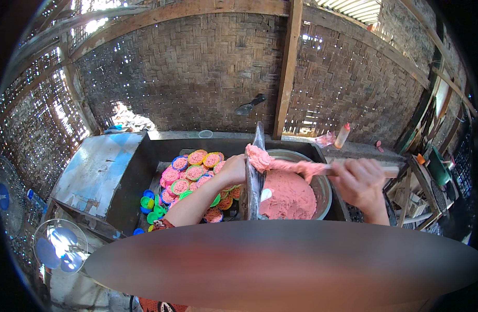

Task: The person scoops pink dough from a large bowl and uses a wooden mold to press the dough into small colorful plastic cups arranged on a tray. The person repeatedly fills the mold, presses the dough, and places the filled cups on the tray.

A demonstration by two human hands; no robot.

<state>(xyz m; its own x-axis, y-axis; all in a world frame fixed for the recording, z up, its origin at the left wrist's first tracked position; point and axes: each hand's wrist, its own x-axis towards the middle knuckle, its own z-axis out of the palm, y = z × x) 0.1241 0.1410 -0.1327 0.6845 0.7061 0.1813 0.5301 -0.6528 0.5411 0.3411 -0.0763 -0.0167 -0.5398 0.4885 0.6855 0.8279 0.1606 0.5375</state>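
My right hand [361, 182] grips a flat spatula [353, 169] coated in pink batter and holds it across a metal bowl [325, 190] full of pink batter [288, 197]. A lump of the batter [260, 157] clings to the upright dark metal plate [253, 177] between the bowl and the moulds. My left hand [233, 170] is closed on that plate's left side. Beside it lie several small coloured round moulds [192, 174] filled with pink batter, piled in a dark tray [145, 177].
Empty green and blue moulds [148, 205] lie at the tray's left end. A grey metal lid [96, 174] sits left of it. A squeeze bottle [342, 135] stands on the ledge by the woven bamboo wall [197, 67]. Two fans [59, 247] stand lower left.
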